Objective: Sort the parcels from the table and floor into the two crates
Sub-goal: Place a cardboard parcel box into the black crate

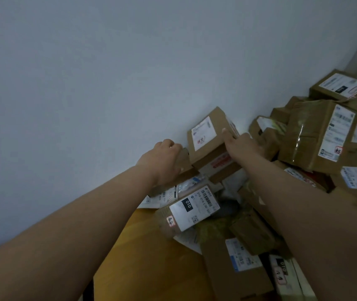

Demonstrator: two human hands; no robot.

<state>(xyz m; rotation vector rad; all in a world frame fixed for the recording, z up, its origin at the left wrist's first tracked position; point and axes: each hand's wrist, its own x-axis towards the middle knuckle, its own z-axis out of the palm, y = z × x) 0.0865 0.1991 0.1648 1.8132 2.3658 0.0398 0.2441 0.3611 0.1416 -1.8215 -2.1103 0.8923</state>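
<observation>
Pale wall (86,72) backs a wooden bench (143,253) heaped with parcels. Both hands reach to twelve o'clock: the left hand (164,161) curls round a brown box's (208,137) near-left corner, the right hand (244,142) lies flat, fingers straight, along its right side. Pulling it free could topple the big taped parcel (316,135) at two o'clock.

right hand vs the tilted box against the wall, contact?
Touching. Head view: the right hand lies on the tilted box, its thumb pressed flat on the labelled face near the right edge.

Labelled brown cardboard parcels (205,135) heaped on wooden table (151,246), against wall.
</observation>
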